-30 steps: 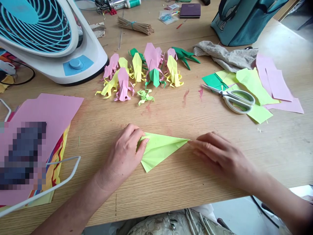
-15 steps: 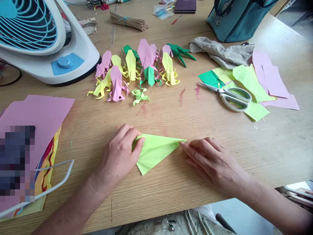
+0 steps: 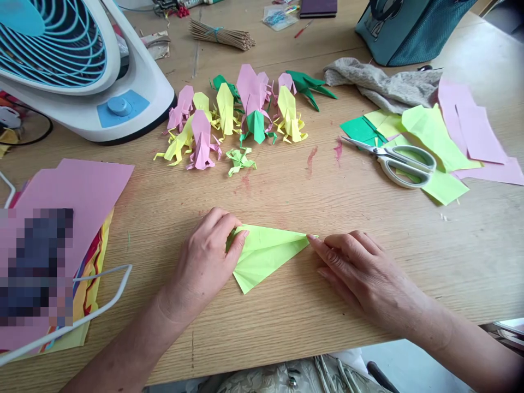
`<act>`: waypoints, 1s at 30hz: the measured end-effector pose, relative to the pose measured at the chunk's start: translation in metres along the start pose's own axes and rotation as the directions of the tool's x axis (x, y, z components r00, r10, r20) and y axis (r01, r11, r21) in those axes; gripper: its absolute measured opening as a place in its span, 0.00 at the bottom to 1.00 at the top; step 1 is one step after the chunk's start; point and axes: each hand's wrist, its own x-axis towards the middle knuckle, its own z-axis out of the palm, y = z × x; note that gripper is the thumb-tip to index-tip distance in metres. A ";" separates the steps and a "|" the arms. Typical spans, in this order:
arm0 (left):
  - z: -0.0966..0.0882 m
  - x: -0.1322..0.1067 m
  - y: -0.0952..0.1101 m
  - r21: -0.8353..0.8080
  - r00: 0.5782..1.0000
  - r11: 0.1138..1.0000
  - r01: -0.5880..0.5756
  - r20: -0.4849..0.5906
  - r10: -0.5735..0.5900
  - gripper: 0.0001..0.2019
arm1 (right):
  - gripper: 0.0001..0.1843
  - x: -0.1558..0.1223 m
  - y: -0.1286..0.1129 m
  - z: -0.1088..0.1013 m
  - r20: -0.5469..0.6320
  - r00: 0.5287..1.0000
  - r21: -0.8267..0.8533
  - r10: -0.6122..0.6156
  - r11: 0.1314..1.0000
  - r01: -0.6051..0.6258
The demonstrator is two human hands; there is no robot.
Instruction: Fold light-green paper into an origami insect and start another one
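Note:
A light green sheet of origami paper (image 3: 268, 251), folded to a long wedge with creases, lies on the table between my hands. My left hand (image 3: 215, 245) is closed on its wide left end, the thumb on top and the fingers partly hidden behind the edge. At the narrow right tip, my right hand (image 3: 360, 267) pinches the paper with the index finger uppermost; its other fingers are curled. Beyond the paper stands a group of folded paper figures in pink, yellow and green, among them a small light green frog (image 3: 240, 161).
White-handled scissors (image 3: 403, 164) rest on loose paper pieces (image 3: 444, 185) at the right. A fan (image 3: 135, 103) stands at the upper left, above pink paper sheets (image 3: 94, 191). Farther back are a grey cloth (image 3: 380, 84), a teal bag (image 3: 413, 38) and bundled sticks (image 3: 223, 35).
The whole view has shifted a little, so everything sits farther right. My right fingertip covers slightly more of the paper's tip. My left hand keeps its hold.

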 end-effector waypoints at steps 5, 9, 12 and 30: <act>-0.001 -0.001 0.001 0.010 1.000 1.000 -0.003 -0.009 0.003 0.04 | 0.29 0.001 0.001 0.001 0.006 1.000 -0.009 -0.002 1.000 0.002; -0.001 -0.002 0.001 0.044 1.000 0.999 -0.018 -0.012 0.018 0.04 | 0.28 0.002 0.001 0.000 0.053 0.998 -0.034 -0.029 0.999 0.031; -0.001 -0.001 0.000 0.050 1.000 0.999 -0.017 -0.011 0.018 0.04 | 0.26 0.003 0.002 -0.001 0.085 0.996 -0.043 -0.028 0.999 0.032; 0.001 -0.001 -0.002 0.069 0.999 0.997 -0.026 -0.025 0.028 0.03 | 0.25 0.005 0.004 -0.002 0.068 0.998 0.022 -0.013 1.000 0.012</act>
